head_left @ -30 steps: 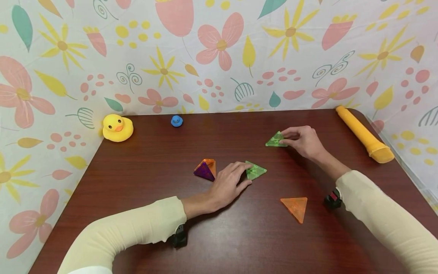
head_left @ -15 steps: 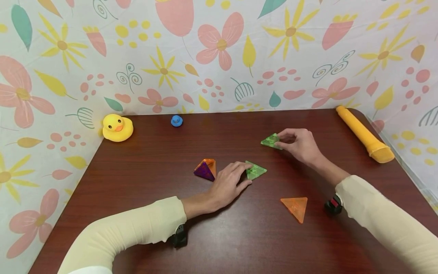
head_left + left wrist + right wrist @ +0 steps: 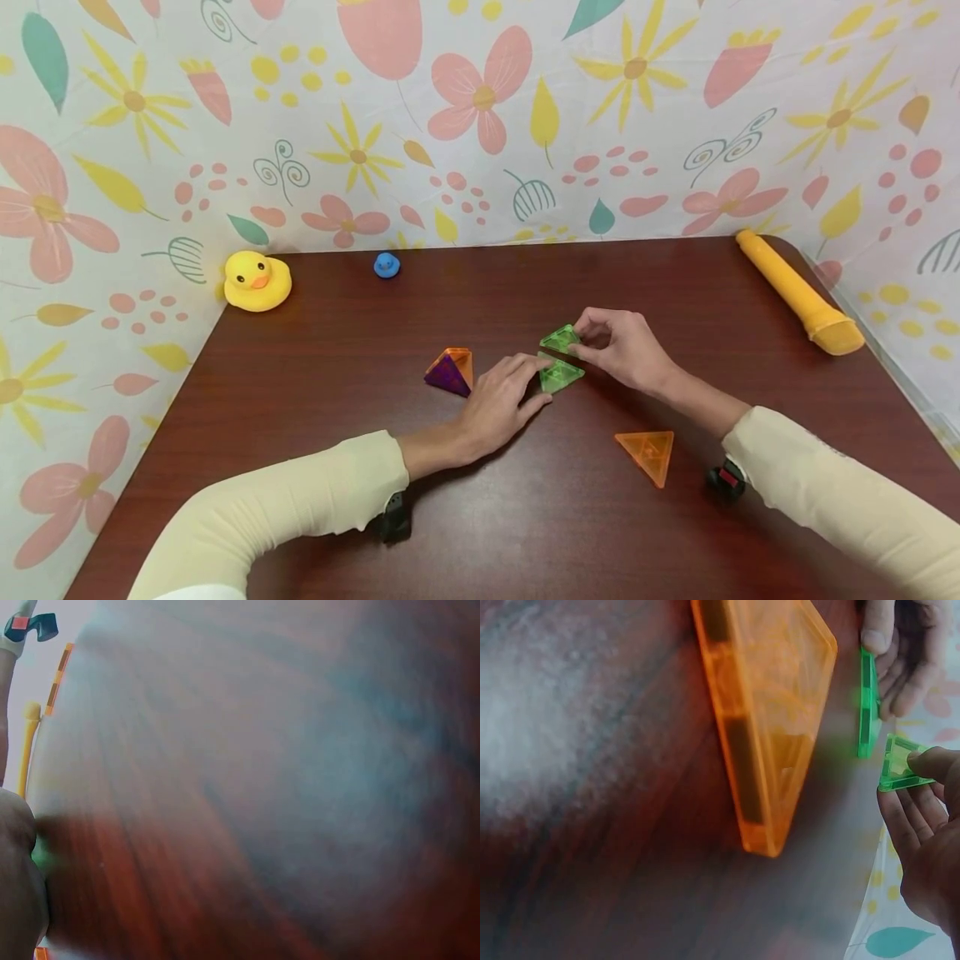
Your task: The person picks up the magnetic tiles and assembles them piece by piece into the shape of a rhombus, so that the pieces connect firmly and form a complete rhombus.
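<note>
My right hand pinches a see-through green triangular magnetic tile between thumb and fingers, tilted close behind a second green tile. A narrow dark gap shows between the two in the head view. At that second tile's left side, my left hand has its index finger on the top and its thumb at the near corner. In the right wrist view the held tile shows the thumb on its face and fingers beneath. The left wrist view shows mostly blurred tabletop, with part of my left hand at the edge.
An orange triangular tile lies flat nearer me. Left of my left hand stands an orange and purple tile piece. Along the back are a yellow duck, a small blue duck and a yellow stick with a flared end.
My right hand has brought its green tile left and nearer me, up close to the second green tile. My left hand and the orange tile have stayed in place.
</note>
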### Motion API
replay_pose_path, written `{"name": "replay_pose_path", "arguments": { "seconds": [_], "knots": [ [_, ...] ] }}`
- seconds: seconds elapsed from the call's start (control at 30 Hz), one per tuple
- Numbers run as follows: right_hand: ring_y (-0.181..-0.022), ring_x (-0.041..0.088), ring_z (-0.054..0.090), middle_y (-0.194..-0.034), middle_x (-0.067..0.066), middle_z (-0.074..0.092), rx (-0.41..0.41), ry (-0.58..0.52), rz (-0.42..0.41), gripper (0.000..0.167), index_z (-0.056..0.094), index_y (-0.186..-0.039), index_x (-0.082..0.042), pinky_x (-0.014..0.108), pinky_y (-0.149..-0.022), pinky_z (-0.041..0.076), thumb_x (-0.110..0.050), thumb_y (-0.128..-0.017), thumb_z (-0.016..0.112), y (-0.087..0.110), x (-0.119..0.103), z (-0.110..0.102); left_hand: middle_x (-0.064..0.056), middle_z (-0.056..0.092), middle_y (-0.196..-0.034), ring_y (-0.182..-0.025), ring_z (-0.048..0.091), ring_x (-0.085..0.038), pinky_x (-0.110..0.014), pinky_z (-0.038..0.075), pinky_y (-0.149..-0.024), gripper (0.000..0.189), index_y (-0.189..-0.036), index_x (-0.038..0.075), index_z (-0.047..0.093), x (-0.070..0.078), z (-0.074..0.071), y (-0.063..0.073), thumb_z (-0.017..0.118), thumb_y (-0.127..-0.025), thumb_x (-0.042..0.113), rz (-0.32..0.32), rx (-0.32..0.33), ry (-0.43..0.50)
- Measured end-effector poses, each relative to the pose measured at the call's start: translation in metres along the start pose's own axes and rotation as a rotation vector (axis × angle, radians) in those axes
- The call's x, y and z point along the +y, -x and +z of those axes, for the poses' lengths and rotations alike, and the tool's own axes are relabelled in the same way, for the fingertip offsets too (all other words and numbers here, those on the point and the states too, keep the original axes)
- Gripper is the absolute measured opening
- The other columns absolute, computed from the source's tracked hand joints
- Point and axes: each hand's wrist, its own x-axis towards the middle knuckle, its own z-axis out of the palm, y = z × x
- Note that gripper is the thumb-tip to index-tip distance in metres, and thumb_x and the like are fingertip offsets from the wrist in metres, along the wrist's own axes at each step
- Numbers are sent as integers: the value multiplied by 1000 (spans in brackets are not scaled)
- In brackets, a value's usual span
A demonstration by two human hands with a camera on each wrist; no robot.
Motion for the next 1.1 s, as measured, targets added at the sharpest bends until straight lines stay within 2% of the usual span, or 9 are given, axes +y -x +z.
{"name": "replay_pose_path", "arguments": {
  "seconds": [0.3, 0.63, 1.1],
  "knots": [
    [-80, 16, 73, -89, 0, 76, -11, 6, -12, 21, 72, -93, -11, 33, -73, 62, 5, -87, 85, 4, -3, 3, -2, 67, -135, -122, 63, -19, -38, 56, -98, 45, -143, 11, 63, 0, -1, 0, 75, -102, 28, -13, -15, 9],
    [-80, 15, 73, -89, -1, 76, -30, -12, -19, 25, 70, -93, -12, 30, -72, 62, 8, -86, 84, 9, -4, 7, -1, 67, -134, -121, 63, -19, -38, 57, -97, 46, -142, 12, 63, 0, 0, -1, 76, -102, 29, -4, -5, 0],
    [-82, 15, 73, -89, -1, 75, -22, 6, -2, 25, 69, -93, -11, 31, -73, 62, 8, -86, 84, 10, -4, 9, -2, 67, -132, -120, 64, -19, -37, 57, -96, 45, -142, 12, 63, 0, 0, -1, 76, -102, 28, -6, -8, 8]
  ]
}}
